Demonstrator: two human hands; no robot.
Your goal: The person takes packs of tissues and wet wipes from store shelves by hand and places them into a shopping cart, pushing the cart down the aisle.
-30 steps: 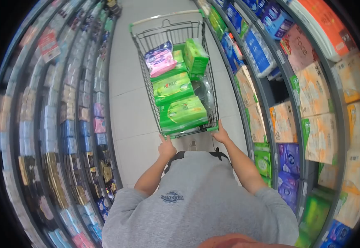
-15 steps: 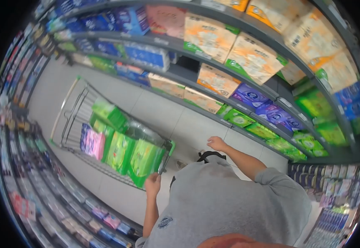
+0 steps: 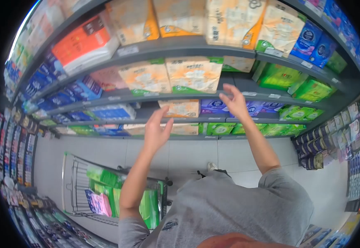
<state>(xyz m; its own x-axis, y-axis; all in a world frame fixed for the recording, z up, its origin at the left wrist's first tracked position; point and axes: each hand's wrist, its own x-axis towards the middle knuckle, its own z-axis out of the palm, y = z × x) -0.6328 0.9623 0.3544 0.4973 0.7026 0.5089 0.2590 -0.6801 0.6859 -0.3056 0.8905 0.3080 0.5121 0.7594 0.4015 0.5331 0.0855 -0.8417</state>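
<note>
My left hand (image 3: pixel 156 131) is raised in front of the shelves, fingers apart and empty. Further right, my right hand (image 3: pixel 235 104) reaches up with its thumb and fingers spread, holding nothing. Between and above them, on a middle shelf, stands a beige paper-tissue pack (image 3: pixel 194 74) with orange and green print. A matching beige pack (image 3: pixel 145 77) is beside it on the left. Neither hand clearly touches a pack. Below the hands, a smaller beige pack (image 3: pixel 181 108) and purple packs (image 3: pixel 214 106) sit on a lower shelf.
A wire shopping cart (image 3: pixel 73 182) stands at my left, holding green packs (image 3: pixel 149 206) and a pink and purple pack (image 3: pixel 99 202). Grey shelving (image 3: pixel 180 46) curves across the front. Racks of hanging goods (image 3: pixel 318 140) stand at right; tiled floor (image 3: pixel 188 153) lies between.
My left hand has left the cart's edge and risen towards the shelves. My right hand has also lifted and opened. The view has turned to face the shelving, with the cart now lower.
</note>
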